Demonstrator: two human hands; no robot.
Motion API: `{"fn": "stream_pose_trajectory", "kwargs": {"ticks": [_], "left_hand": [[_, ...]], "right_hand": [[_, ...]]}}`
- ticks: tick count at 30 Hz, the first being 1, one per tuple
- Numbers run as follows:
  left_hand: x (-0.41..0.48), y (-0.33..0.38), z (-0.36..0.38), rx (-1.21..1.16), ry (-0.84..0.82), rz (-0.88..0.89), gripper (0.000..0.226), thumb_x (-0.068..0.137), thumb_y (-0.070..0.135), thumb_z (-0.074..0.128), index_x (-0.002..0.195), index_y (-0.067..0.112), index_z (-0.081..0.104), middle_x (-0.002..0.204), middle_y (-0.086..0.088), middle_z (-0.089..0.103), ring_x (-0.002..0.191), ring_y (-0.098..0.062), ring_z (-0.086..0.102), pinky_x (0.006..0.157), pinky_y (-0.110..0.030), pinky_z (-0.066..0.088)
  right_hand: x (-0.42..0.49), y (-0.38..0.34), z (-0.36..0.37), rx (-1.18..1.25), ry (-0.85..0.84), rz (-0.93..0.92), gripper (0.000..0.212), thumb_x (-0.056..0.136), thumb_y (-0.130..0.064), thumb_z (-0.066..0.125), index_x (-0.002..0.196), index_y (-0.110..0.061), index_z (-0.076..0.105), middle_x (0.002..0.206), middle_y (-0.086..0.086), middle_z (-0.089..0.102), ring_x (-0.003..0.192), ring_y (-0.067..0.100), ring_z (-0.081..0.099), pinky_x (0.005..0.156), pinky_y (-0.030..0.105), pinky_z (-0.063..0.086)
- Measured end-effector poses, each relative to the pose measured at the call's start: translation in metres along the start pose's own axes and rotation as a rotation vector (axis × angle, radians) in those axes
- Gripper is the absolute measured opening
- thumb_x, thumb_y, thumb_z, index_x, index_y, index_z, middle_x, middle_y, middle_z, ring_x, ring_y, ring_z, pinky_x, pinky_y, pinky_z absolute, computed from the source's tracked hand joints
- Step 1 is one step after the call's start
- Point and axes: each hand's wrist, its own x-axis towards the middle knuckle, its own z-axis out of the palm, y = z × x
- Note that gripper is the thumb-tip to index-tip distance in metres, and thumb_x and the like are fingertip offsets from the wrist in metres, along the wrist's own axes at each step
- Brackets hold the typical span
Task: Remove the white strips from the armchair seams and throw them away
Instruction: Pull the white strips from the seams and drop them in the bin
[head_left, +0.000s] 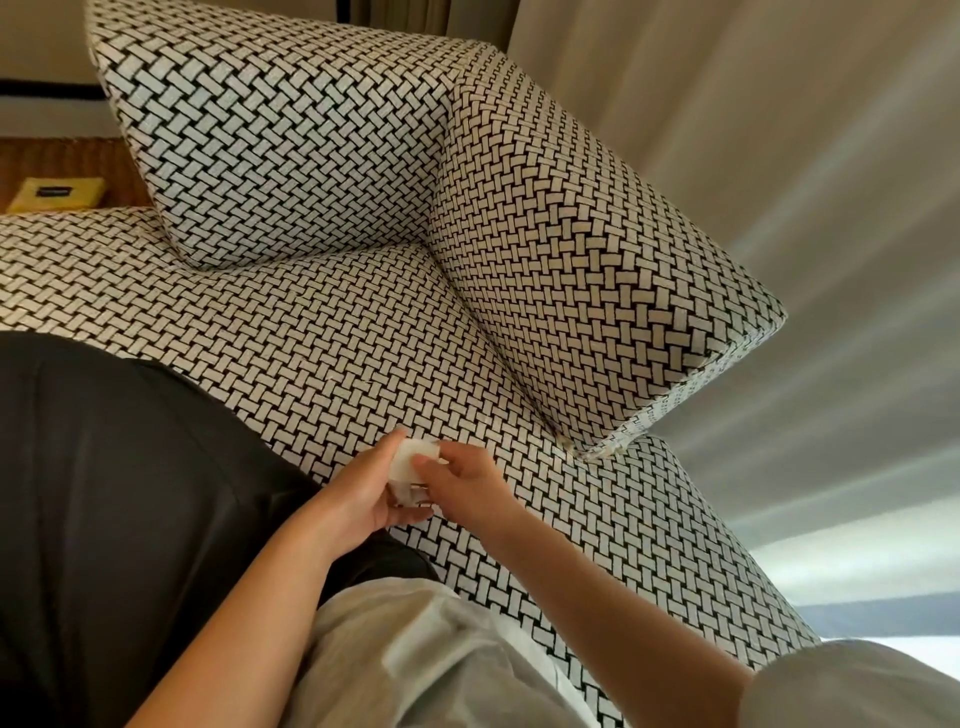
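- The white strips (408, 462) are bunched into a small wad held between both hands, just over the front of the armchair seat (332, 332).
- The left hand (358, 499) cups the wad from below, its grip narrow, with fingers curled round the strips.
- The right hand (467, 480) pinches the wad's upper edge between thumb and fingertips.
- The wad looks light, soft and easily crushed. Loose ends could slip out, so closing one hand round the whole bundle seems safer than holding a single end.
- The seam (498, 338) between seat and armrest (582, 249) runs up and to the right of the grip; its depth is hidden.
- Just right of the grip, the armrest's front corner shows something pale, either strip or frayed cloth.
- No bin is in view.
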Motion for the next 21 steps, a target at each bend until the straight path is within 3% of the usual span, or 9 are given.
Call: {"fn": "stream_pose_trajectory", "kwargs": {"ticks": [2,6,9,11,13,16,19,21], "left_hand": [[0.000,0.000,-0.001,0.082,-0.049,0.007,0.053,0.097,0.045,0.033,0.107,0.002,0.063,0.080,-0.014,0.057,0.069,-0.018,0.057,0.064,-0.032,0.056],[0.000,-0.004,0.000,0.212,0.016,0.079,0.030,0.096,0.031,0.045,0.106,0.008,0.063,0.089,-0.011,0.064,0.077,-0.019,0.060,0.062,-0.028,0.054],[0.001,-0.005,0.000,0.184,0.088,0.098,0.019,0.097,0.022,0.046,0.104,0.011,0.060,0.078,-0.006,0.059,0.063,-0.014,0.055,0.053,-0.025,0.048],[0.001,-0.005,-0.001,0.168,0.102,0.103,0.019,0.098,0.020,0.045,0.102,0.008,0.060,0.076,-0.008,0.057,0.059,-0.014,0.051,0.050,-0.024,0.044],[0.001,-0.005,-0.001,0.178,0.102,0.103,0.020,0.098,0.020,0.045,0.102,0.006,0.060,0.074,-0.008,0.057,0.059,-0.014,0.050,0.049,-0.023,0.043],[0.001,-0.005,-0.001,0.172,0.100,0.108,0.020,0.097,0.021,0.045,0.100,0.007,0.059,0.073,-0.007,0.056,0.060,-0.014,0.049,0.050,-0.024,0.043],[0.002,-0.005,-0.002,0.170,0.101,0.110,0.022,0.098,0.022,0.044,0.102,0.006,0.058,0.075,-0.008,0.055,0.059,-0.014,0.049,0.048,-0.023,0.043],[0.001,-0.004,-0.002,0.154,0.109,0.109,0.020,0.098,0.021,0.044,0.101,0.007,0.058,0.075,-0.008,0.055,0.058,-0.014,0.048,0.047,-0.023,0.043]], "right_hand": [[0.000,0.002,0.001,-0.155,-0.009,-0.032,0.011,0.092,-0.016,0.051,0.094,-0.011,0.062,0.071,-0.003,0.062,0.051,-0.001,0.052,0.047,0.012,0.040],[-0.003,0.012,-0.001,-0.713,0.133,-0.284,0.028,0.093,-0.031,0.048,0.120,-0.023,0.049,0.051,-0.011,0.044,0.042,0.002,0.040,0.046,0.021,0.039],[-0.002,0.017,-0.015,-0.812,0.144,-0.379,0.044,0.094,-0.046,0.033,0.130,-0.023,0.042,0.048,-0.010,0.040,0.041,0.004,0.037,0.044,0.020,0.035],[0.005,0.025,-0.033,-0.847,0.212,-0.282,0.042,0.097,-0.041,0.030,0.132,-0.022,0.041,0.052,-0.010,0.043,0.042,0.005,0.039,0.042,0.017,0.031],[0.012,0.033,-0.058,-0.989,0.251,-0.098,0.037,0.100,-0.035,0.030,0.135,-0.024,0.035,0.063,-0.007,0.052,0.053,0.009,0.048,0.047,0.018,0.039],[0.025,0.039,-0.097,-1.232,0.201,0.205,0.040,0.100,-0.028,0.031,0.139,-0.024,0.025,0.094,0.007,0.063,0.080,0.020,0.059,0.070,0.031,0.052],[0.039,0.040,-0.122,-1.325,0.100,0.370,0.048,0.099,-0.019,0.033,0.144,-0.027,0.020,0.123,0.013,0.056,0.110,0.028,0.056,0.092,0.042,0.048],[0.046,0.041,-0.127,-1.311,0.014,0.385,0.050,0.099,-0.018,0.031,0.146,-0.027,0.019,0.134,0.014,0.049,0.120,0.031,0.050,0.100,0.048,0.043]]}}
